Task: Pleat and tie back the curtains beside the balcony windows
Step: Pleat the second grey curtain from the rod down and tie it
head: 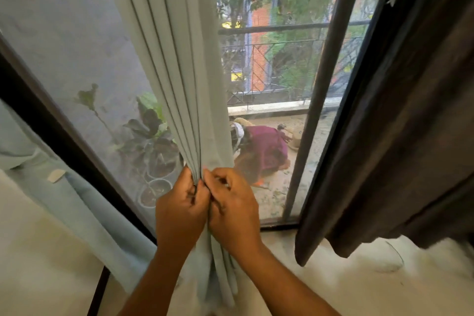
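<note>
Nearest the camera, two bare forearms reach up from the bottom edge to meet at the middle of the view. The left hand (180, 209) closes its grip on the gathered folds of the pale blue-grey curtain (177, 64), fingers curled round the left side of the bundle. The right hand (234, 209) pinches the same bundle from the right, thumb and fingertips pressed into the outermost fold, so both hands touch each other across the cloth.

The curtain hangs straight down in front of the balcony window, already stacked in several even, narrow pleats above the hands; below them the cloth falls loose toward the pale floor (51, 264).

The step in hand looks like pleating, with the tying not yet begun; no tie-back is visible in either hand. To do it well, the left hand should keep the finished stack pressed flat while the right draws in the next fold to the same width, edges level, so the pleats run cleanly up to the top. Letting go with either hand too early would likely let the stack fan open.

To the left, another pale curtain (84, 202) hangs beside the dark window frame (59, 143). To the right hangs a dark brown curtain (400, 141). Beyond the glass are potted plants (154, 136) and the balcony railing (272, 59).
</note>
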